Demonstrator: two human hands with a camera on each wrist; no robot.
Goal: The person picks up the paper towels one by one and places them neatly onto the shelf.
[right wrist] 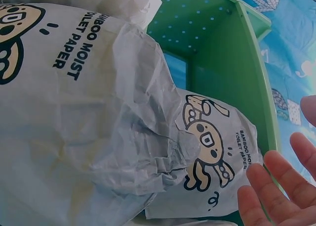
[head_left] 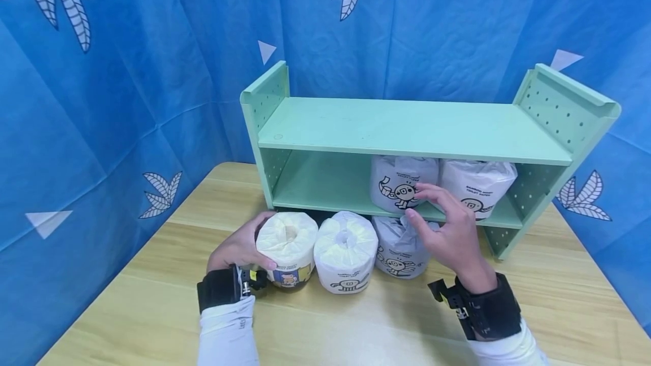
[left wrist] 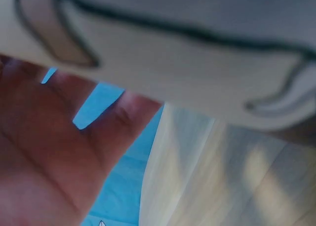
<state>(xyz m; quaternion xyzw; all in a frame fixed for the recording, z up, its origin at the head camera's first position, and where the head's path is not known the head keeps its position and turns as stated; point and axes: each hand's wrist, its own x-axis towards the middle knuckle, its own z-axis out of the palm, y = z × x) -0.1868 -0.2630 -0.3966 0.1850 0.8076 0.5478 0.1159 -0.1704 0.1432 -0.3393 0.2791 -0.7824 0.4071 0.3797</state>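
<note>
My left hand [head_left: 243,246] grips the leftmost wrapped toilet paper roll [head_left: 287,239], thumb at its front and fingers around the far side. This cream-topped roll has a coloured picture band; its printed wall [left wrist: 197,77] fills the upper left wrist view. Beside it on the table stand a white middle roll [head_left: 346,253] and a white right roll [head_left: 402,250] with crumpled wrapping on top. My right hand [head_left: 450,230], fingers spread and holding nothing, hovers before the shelf. Behind its fingertips are two printed rolls on the lower shelf, the left one [head_left: 404,179] and the right one [head_left: 478,182].
A green two-tier shelf [head_left: 407,129] with perforated side panels stands on the wooden table [head_left: 152,298]. The lower tier's left part [head_left: 325,179] is bare. Blue leaf-patterned cloth [head_left: 432,27] hangs behind and at both sides.
</note>
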